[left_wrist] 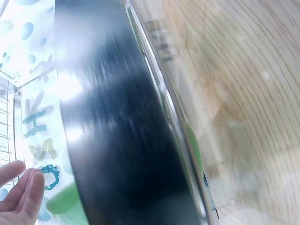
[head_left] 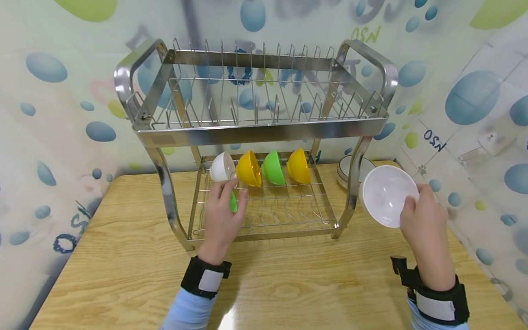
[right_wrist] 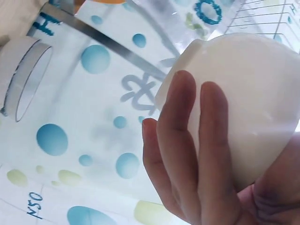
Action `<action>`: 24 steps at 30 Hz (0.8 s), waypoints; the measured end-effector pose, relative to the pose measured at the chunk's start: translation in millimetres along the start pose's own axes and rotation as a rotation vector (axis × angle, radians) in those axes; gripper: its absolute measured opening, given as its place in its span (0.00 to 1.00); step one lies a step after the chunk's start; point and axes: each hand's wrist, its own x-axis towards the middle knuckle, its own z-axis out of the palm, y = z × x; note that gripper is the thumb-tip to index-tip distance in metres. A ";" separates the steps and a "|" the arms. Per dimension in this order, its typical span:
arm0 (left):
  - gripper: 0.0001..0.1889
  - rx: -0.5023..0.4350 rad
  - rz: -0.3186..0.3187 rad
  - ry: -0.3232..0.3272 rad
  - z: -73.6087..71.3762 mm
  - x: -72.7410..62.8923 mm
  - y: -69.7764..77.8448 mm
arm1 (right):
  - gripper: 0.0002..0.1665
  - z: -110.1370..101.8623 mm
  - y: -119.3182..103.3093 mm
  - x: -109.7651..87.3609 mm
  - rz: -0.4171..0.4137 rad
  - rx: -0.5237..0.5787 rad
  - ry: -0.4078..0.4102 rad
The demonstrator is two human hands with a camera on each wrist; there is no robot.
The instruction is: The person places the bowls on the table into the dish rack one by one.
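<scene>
My right hand (head_left: pixel 425 224) holds a white bowl (head_left: pixel 387 195) to the right of the rack. Its thumb lies over the rim, and its fingers (right_wrist: pixel 213 126) are spread on the outside in the right wrist view. My left hand (head_left: pixel 222 215) is at the lower tier, with its fingertips just in front of another white bowl (head_left: pixel 222 167). That bowl stands on its side, in a row with a yellow bowl (head_left: pixel 248 169), a green bowl (head_left: pixel 273 168) and another yellow bowl (head_left: pixel 299 166). Beside the left thumb shows a small green piece (head_left: pixel 233 202), mostly hidden by the hand.
A two-tier metal dish rack (head_left: pixel 264 133) stands on the wooden table (head_left: pixel 288 279), its upper tier lined with upright wires. White dishes with dark rims (head_left: pixel 344 167) sit behind its right leg. Patterned walls (head_left: pixel 466 101) close off the back and sides.
</scene>
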 end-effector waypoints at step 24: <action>0.21 -0.249 -0.273 -0.241 22.7 -3.2 28.0 | 0.20 31.0 -31.8 -29.5 -0.296 0.011 -0.022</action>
